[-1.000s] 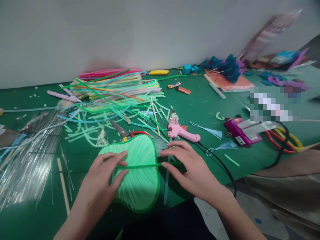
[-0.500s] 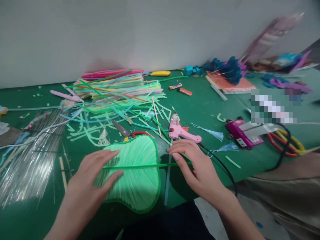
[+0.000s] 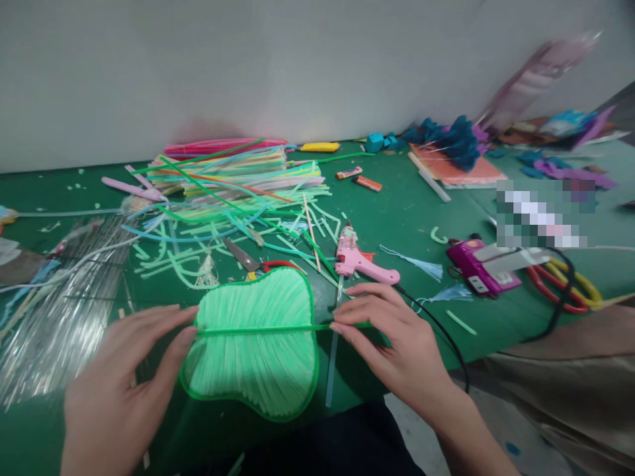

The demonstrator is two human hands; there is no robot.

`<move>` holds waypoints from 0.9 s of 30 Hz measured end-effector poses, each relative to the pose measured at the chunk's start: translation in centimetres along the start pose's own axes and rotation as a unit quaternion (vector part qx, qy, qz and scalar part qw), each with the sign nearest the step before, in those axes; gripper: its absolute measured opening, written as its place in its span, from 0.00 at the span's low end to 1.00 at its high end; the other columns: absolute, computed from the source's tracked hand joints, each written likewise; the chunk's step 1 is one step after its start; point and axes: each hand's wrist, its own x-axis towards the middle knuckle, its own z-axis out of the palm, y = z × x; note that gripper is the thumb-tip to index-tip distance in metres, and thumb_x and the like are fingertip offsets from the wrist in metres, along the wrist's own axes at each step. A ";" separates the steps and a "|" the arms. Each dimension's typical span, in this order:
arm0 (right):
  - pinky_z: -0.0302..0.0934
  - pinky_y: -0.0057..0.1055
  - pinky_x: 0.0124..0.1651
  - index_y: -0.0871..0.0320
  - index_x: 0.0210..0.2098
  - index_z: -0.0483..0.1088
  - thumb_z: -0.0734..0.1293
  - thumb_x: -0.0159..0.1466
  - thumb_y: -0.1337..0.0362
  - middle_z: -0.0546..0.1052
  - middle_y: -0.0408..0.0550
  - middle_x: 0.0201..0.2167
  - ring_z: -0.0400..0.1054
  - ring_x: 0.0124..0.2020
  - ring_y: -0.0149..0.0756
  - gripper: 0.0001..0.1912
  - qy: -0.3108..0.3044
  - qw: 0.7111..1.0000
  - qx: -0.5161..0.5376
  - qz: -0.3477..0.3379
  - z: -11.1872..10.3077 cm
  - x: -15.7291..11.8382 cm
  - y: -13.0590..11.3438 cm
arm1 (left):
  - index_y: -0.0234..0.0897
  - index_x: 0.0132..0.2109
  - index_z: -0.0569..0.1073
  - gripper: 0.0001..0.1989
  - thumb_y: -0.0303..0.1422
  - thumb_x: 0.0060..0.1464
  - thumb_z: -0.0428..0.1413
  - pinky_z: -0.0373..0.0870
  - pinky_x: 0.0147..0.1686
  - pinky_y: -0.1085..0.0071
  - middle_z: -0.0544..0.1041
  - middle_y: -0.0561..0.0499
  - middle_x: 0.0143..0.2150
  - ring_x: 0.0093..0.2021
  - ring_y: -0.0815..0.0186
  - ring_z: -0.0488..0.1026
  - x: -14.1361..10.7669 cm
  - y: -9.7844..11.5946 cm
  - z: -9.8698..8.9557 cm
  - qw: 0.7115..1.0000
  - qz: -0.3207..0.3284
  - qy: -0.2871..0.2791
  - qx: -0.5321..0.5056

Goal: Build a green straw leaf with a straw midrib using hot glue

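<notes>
A light green fuzzy panel (image 3: 262,370) with a wavy dark green edge lies flat on the table in front of me. Across its middle runs a dark green pipe cleaner (image 3: 258,330), sticking out past the right edge. My left hand (image 3: 116,387) pinches the pipe cleaner's left end at the panel's left edge. To the right of the panel, my right hand (image 3: 401,337) grips the same pipe cleaner between thumb and fingers. Just beyond that hand lies a pink hot glue gun (image 3: 357,258), with a clear glue stick (image 3: 333,370) trailing from it.
Scissors (image 3: 245,258) lie behind the panel, near cut green scraps and a pile of coloured pipe cleaners (image 3: 233,175). Wire stems (image 3: 59,324) spread at left. A purple device (image 3: 481,268) with cables sits at right, near another person's arm (image 3: 585,317).
My left hand has moved left, off the panel's surface to its left edge, and closed on the pipe cleaner's end. The right hand's fingers have closed round the pipe cleaner.
</notes>
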 end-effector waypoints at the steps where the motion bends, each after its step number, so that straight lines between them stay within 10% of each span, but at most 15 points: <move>1: 0.65 0.43 0.54 0.54 0.38 0.73 0.69 0.64 0.70 0.80 0.44 0.36 0.68 0.50 0.41 0.05 -0.006 1.000 -0.003 -0.002 0.0 0.0 -0.1 | 0.49 0.47 0.75 0.16 0.49 0.61 0.51 0.67 0.54 0.48 0.77 0.50 0.48 0.52 0.51 0.73 0.0 -0.2 -0.1 1.000 0.002 0.003 0.011; 27: 0.64 0.50 0.55 0.55 0.43 0.75 0.67 0.66 0.69 0.77 0.50 0.41 0.65 0.50 0.46 0.07 -0.074 0.995 -0.053 -0.051 3.0 0.5 -1.1 | 0.44 0.40 0.78 0.12 0.43 0.61 0.54 0.68 0.52 0.52 0.78 0.46 0.41 0.50 0.52 0.72 -0.5 -5.7 0.5 0.997 0.051 -0.052 0.003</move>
